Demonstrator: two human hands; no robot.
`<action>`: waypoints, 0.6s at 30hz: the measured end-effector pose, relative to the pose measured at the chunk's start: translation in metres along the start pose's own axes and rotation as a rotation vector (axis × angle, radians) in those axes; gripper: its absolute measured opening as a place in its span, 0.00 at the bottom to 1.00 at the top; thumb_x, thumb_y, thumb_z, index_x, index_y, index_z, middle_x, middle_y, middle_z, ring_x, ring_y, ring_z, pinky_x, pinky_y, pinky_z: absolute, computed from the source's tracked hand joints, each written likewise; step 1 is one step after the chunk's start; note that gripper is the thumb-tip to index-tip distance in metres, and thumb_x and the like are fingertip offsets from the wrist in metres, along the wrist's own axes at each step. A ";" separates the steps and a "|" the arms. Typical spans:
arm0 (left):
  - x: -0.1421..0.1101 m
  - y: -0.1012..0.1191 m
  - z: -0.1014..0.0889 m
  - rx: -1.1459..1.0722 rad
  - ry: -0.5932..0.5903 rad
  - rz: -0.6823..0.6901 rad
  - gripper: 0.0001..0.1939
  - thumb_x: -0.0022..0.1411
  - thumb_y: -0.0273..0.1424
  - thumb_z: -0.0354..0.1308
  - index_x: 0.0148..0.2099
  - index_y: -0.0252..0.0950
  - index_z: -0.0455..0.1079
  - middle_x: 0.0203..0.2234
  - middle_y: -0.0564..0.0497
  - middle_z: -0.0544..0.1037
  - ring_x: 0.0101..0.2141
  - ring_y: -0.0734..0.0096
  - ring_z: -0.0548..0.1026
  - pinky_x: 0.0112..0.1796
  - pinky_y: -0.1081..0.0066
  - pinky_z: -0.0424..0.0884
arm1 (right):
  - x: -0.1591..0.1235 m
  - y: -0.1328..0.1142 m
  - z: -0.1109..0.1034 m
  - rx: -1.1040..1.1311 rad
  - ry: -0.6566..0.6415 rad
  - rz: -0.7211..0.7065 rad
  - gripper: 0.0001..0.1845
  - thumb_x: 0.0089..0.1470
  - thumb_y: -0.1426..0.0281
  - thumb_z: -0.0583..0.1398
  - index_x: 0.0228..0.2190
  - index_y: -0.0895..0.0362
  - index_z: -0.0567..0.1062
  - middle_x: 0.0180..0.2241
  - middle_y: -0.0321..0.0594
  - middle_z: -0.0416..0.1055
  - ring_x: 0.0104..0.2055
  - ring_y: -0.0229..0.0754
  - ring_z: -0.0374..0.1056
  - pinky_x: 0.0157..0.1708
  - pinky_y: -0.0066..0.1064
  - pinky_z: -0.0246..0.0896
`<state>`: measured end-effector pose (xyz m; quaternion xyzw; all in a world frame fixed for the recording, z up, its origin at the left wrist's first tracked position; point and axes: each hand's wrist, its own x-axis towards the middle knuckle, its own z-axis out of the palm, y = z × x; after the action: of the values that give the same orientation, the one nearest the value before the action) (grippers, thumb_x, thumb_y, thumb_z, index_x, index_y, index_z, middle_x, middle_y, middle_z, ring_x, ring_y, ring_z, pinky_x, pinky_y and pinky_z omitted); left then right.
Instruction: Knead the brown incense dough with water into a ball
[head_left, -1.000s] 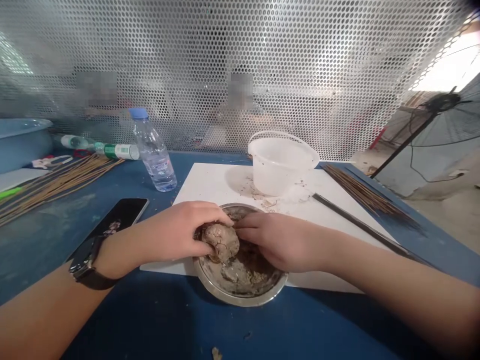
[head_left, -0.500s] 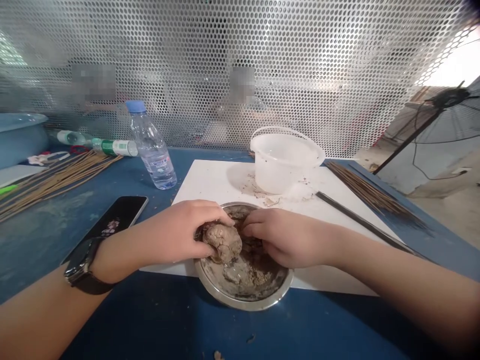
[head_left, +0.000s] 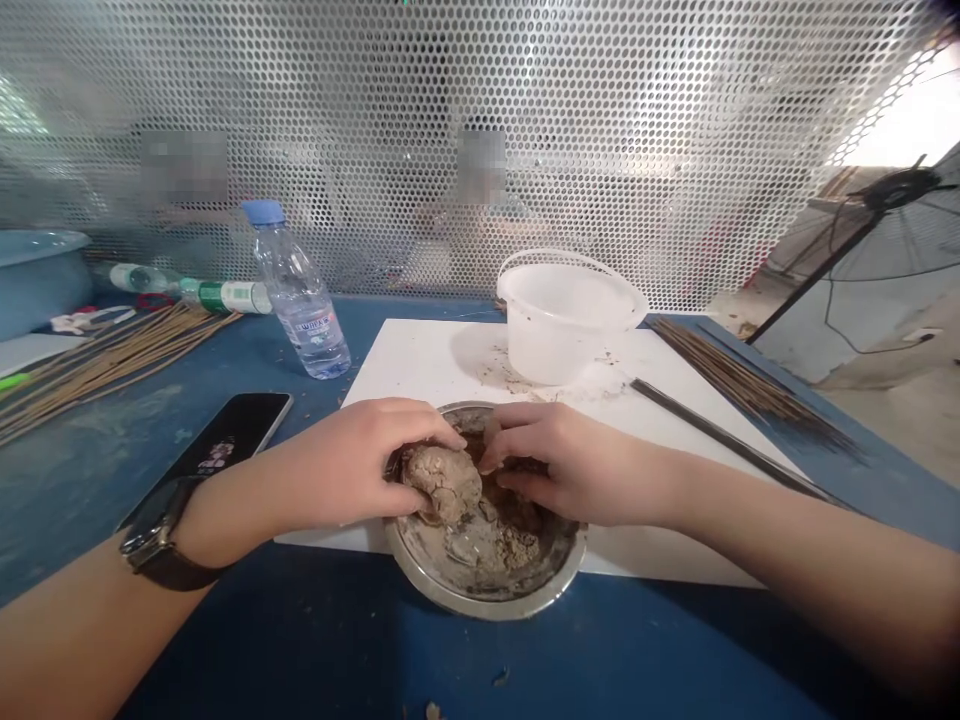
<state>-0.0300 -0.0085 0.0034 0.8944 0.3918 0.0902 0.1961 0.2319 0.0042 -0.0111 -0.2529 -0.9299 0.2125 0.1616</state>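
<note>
You are cupping your left hand (head_left: 360, 460) over a damp, clay-like lump (head_left: 441, 485), fingers curled around it. Your right hand (head_left: 574, 465) is half-closed, its fingertips reaching into the brown mix (head_left: 529, 515) just beside the lump; you can't tell whether it's gripping anything. The lump is sitting in a steel bowl (head_left: 480, 597), which is overlapping the near edge of a white board (head_left: 427, 350).
</note>
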 end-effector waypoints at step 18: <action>-0.004 0.000 0.002 0.079 0.008 0.032 0.26 0.57 0.26 0.62 0.58 0.47 0.71 0.55 0.52 0.77 0.54 0.60 0.74 0.54 0.66 0.69 | 0.002 -0.001 0.003 -0.092 -0.217 -0.185 0.12 0.60 0.76 0.56 0.35 0.64 0.80 0.37 0.51 0.75 0.41 0.48 0.70 0.43 0.38 0.68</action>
<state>-0.0318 -0.0120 0.0018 0.9072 0.3815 0.0812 0.1577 0.2286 0.0033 -0.0124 -0.1487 -0.9701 0.1799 0.0671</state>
